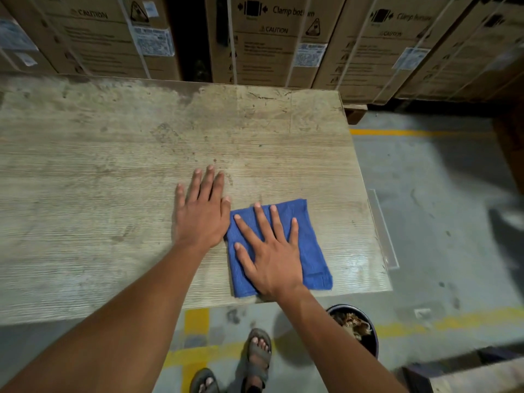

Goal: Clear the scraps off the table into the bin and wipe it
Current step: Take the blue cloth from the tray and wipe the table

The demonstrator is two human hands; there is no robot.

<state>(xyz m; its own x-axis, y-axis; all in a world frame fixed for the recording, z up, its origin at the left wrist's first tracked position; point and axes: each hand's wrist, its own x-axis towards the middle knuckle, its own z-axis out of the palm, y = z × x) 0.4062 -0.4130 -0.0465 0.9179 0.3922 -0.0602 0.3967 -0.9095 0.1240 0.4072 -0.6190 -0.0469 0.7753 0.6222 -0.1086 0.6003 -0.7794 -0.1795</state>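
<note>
At the near right, on the floor below the table edge, the bin is seen with scraps already inside. On the table, near its front right corner, the folded blue cloth is pressed flat under the right hand, fingers spread. The left hand, flat and empty, is laid just beside the cloth's left edge. The unwiped surface is judged to stretch away leftward and farther back.

Warehouse corner, dim light, boxes stacked high.

Tall cardboard cartons printed "CAUTION" and "Clamp bottom", bound with plastic straps, stand in a row just beyond the desk's far edge; grey concrete floor with worn yellow lines runs along its right and near edges.
</note>
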